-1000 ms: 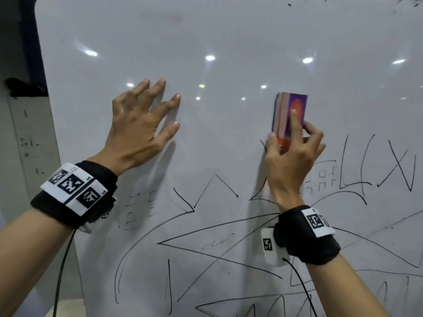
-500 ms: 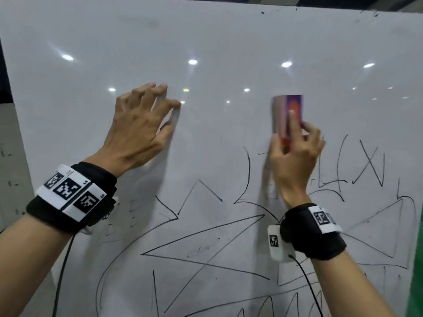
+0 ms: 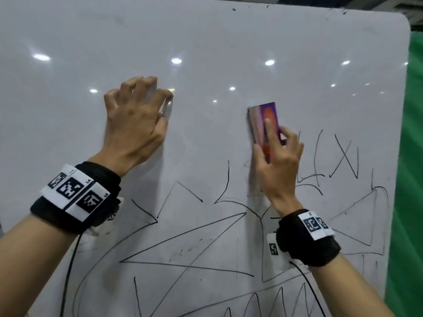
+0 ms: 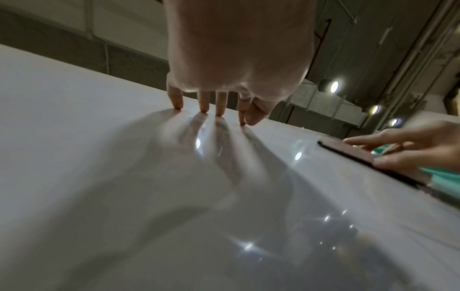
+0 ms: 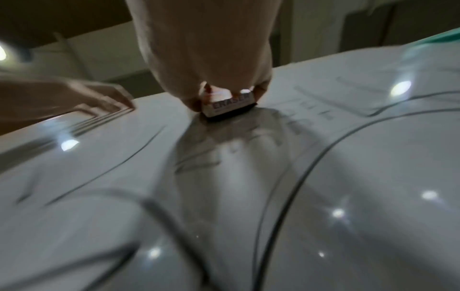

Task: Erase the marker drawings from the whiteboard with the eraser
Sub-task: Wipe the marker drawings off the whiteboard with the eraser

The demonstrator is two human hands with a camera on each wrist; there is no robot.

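Observation:
The whiteboard [image 3: 206, 42] stands upright, its upper part bare and its lower half covered in black marker drawings [image 3: 183, 248]. My right hand [image 3: 279, 161] grips the purple and orange eraser [image 3: 265, 120], index finger along its back, and presses its dark felt to the board just above the drawings. In the right wrist view the eraser [image 5: 230, 105] shows its label, with smeared lines below it. My left hand [image 3: 135, 115] holds nothing. It stands arched on its fingertips [image 4: 204, 107] on bare board, left of the eraser [image 4: 353, 151].
A green curtain [image 3: 412, 156] hangs past the board's right edge. Marks shaped like L and X [image 3: 338, 156] lie right of the eraser. Ceiling lamps reflect as bright spots on the glossy board. Cables run down from both wristbands.
My left hand has risen from lying flat with spread fingers to standing on its fingertips. The small box marks beside my right hand have faded to a smear. My view has swung right.

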